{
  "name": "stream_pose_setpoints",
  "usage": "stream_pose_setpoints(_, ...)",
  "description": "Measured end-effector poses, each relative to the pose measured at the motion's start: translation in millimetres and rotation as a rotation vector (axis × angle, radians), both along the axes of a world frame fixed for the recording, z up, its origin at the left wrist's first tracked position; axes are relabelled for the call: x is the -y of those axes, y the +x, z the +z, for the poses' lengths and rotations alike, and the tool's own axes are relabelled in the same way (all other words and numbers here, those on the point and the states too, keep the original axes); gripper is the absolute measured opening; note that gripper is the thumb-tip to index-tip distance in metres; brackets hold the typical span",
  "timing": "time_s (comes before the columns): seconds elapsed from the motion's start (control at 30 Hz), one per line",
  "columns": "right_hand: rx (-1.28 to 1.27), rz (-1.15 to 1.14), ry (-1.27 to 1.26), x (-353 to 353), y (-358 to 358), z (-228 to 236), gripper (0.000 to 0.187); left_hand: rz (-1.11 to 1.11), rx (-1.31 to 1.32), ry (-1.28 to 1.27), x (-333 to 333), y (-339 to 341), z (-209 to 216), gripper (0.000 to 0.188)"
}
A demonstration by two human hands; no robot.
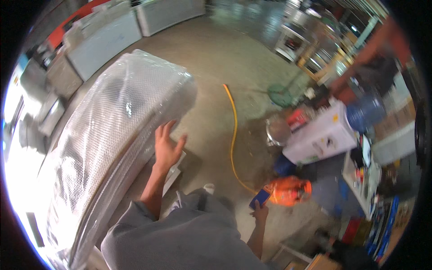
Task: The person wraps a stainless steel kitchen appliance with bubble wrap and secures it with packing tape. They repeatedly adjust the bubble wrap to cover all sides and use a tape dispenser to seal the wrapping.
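A long, bulky item wrapped in bubble wrap (117, 103) fills the left side. My left hand (167, 146) is beside its near right edge, fingers spread and nothing in them; whether it touches the wrap I cannot tell. Low at the right, my right hand (259, 211) grips a flat, dark blue rectangular object with an orange edge (260, 198); its exact kind is unclear. Just beyond it is a bright orange bundle (290, 191), too blurred to name. From near it, a yellow hose or cable (234, 121) snakes away over the floor.
On the right, a white water dispenser (317, 137) carries a blue water bottle (366, 111). A round metal pot (278, 131) and a green round base (280, 94) are close by. Wrapped white panels (105, 45) line the back left. Metal equipment (294, 40) stands at the back right.
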State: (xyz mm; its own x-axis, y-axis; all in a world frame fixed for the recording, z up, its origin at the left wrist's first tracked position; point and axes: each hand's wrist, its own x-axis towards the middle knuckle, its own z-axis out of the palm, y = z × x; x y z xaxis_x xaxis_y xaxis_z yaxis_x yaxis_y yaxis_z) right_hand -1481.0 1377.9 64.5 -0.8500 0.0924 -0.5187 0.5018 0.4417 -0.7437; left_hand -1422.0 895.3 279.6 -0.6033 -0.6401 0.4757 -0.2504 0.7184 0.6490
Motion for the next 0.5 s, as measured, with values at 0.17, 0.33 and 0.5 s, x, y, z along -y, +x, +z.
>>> stream_pose_setpoints(0.17,-0.066,0.232,-0.044,104.0,-152.5,30.7,0.052,0.234,0.14,-0.187,61.1,-133.8,22.4,0.085)
stream_pose_setpoints(0.33,-0.071,0.502,-0.042,219.2,-343.2,7.0,0.05,0.503,0.333,-0.175,112.4,-213.6,-13.4,0.085)
stream_pose_setpoints(0.5,-0.077,0.876,0.008,409.5,-535.0,16.3,0.042,0.676,0.493,-0.199,116.0,-244.3,-25.2,0.057)
